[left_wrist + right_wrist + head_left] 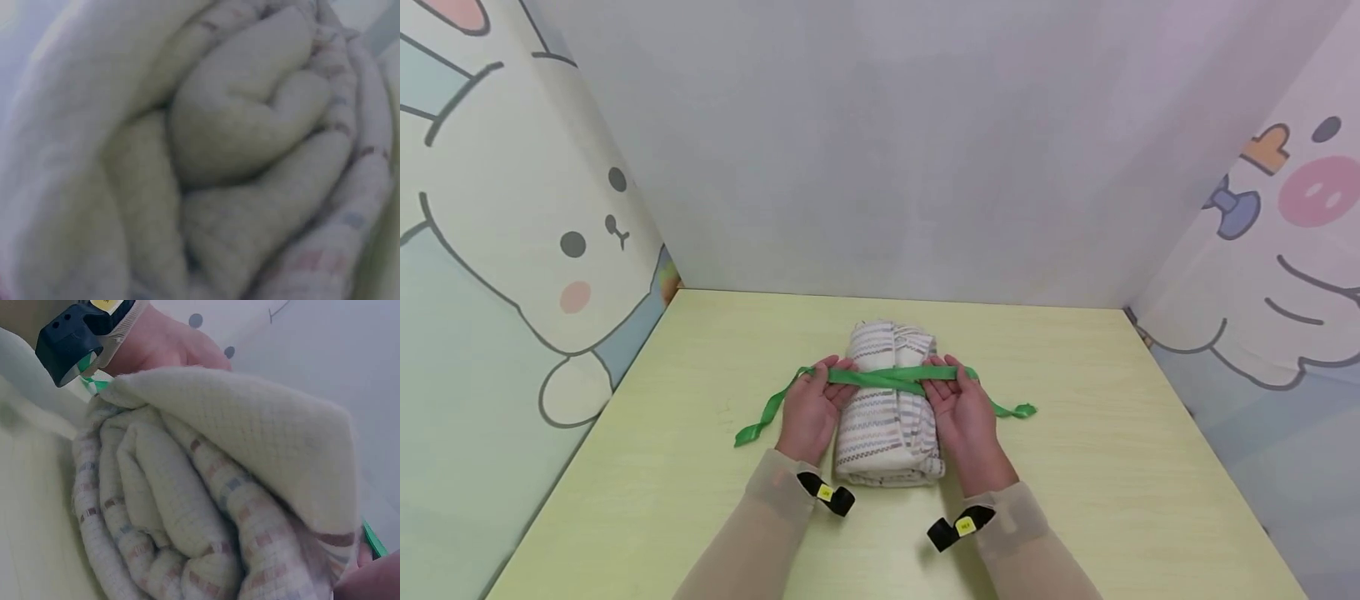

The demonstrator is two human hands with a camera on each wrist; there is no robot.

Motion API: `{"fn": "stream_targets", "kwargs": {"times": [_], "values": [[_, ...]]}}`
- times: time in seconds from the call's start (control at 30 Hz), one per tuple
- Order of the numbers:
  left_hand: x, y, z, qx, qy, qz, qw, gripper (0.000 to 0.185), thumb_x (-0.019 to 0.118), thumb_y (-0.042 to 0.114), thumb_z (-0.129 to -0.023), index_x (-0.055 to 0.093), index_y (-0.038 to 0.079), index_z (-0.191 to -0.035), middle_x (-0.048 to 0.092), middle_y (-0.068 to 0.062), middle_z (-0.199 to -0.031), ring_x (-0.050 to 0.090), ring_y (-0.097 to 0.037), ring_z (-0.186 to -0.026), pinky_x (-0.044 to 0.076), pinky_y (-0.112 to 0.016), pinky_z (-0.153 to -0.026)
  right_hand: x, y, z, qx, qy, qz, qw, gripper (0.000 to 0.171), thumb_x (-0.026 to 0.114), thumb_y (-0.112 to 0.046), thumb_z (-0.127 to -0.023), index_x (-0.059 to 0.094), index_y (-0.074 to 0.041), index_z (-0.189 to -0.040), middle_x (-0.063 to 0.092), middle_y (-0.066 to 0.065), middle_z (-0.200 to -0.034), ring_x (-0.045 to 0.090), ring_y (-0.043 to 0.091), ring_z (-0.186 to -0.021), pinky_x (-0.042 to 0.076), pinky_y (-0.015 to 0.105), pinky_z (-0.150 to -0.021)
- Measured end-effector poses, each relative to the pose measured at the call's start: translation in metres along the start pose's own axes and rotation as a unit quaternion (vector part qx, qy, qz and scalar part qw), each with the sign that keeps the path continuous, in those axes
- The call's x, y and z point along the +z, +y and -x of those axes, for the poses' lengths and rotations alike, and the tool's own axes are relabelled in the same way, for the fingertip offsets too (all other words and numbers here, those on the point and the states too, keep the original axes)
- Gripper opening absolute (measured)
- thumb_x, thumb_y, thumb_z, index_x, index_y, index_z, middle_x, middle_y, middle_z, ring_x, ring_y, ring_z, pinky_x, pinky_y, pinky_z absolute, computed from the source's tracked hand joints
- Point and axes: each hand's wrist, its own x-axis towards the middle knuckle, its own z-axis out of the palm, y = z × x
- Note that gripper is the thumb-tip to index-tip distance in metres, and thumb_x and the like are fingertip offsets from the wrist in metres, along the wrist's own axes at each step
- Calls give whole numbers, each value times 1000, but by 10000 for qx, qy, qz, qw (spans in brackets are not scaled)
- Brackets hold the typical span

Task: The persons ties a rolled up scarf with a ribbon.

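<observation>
A rolled striped cloth, off-white with thin coloured bands, lies lengthwise on the table. Round its middle runs a green ribbon, its two strands crossing on top. At the roll's left side my left hand pinches one strand between thumb and fingers, and the tail hangs down to the left. My right hand pinches the other strand at the right side, its tail trailing onto the table. The left wrist view is filled by the blurred coiled end of the cloth. Layered folds of that end also show in the right wrist view.
The pale yellow table extends around the roll. A grey-white curtain stands behind its far edge, and cartoon-printed panels flank both sides. Each wrist carries a black strap with a small camera.
</observation>
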Motion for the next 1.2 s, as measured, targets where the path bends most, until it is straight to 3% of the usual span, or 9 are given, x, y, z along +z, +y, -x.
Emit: {"fn": "stream_targets", "kwargs": {"times": [0.17,0.23,0.37,0.57,0.73,0.87,0.97,1.1,1.2], "values": [[2,5,1,323,477,-227,9981,39,42,22,-113,50,-9,-136,57,-33,-136,66,-31,-119,55,-39,-98,-1,-10,0,-33,-63,-274,9996,39,32,-25,-114,41,-1,-143,55,20,-141,47,33,-141,41,42,-113],[0,7,0,269,603,-190,9976,38,42,23,-113,51,-7,-135,56,-33,-138,65,-33,-121,55,-39,-98,-4,-14,-2,-34,-32,-371,9993,38,31,-24,-114,40,-1,-143,59,19,-134,44,34,-144,40,42,-114],[0,8,1,104,667,30,9977,39,40,23,-114,48,-7,-137,56,-30,-137,62,-35,-125,53,-40,-101,-10,-17,-6,71,49,-493,9987,40,31,-23,-114,37,-1,-147,64,19,-129,50,33,-139,40,42,-113],[5,9,4,-32,363,433,9984,34,35,24,-114,46,-2,-134,63,-20,-124,63,-31,-120,48,-42,-107,-9,-14,-5,260,-204,-518,9981,37,30,-25,-114,40,-3,-141,67,15,-114,51,34,-138,37,45,-116],[13,10,6,-145,73,554,9983,28,35,24,-114,50,3,-124,68,-9,-104,67,-23,-101,54,-35,-96,-4,-14,-2,441,-392,-487,9971,34,33,-29,-113,43,-6,-137,69,13,-99,61,32,-125,39,45,-114],[20,12,5,-409,-146,793,9959,27,37,23,-114,55,5,-119,68,-4,-94,66,-18,-89,54,-29,-86,1,-14,1,493,-564,45,9972,36,32,-31,-114,44,-9,-139,67,8,-90,67,27,-108,47,45,-108],[23,13,4,-616,-321,952,9930,27,37,23,-114,58,7,-117,67,-2,-91,65,-16,-85,54,-26,-81,3,-13,2,544,-702,417,9952,35,35,-34,-113,48,-13,-138,60,3,-83,64,18,-88,52,43,-102],[24,13,4,-730,-605,978,9907,28,38,23,-114,60,8,-117,64,0,-87,64,-14,-80,55,-27,-84,4,-11,1,517,-1016,961,9888,36,37,-36,-112,48,-13,-136,51,0,-75,56,14,-72,54,40,-98],[24,13,4,-705,-803,629,9923,28,40,25,-113,59,7,-120,61,0,-80,64,-15,-75,56,-31,-88,6,-10,1,432,-1222,1452,9809,35,35,-36,-113,48,-11,-133,45,-1,-73,52,14,-69,55,37,-92]]}}
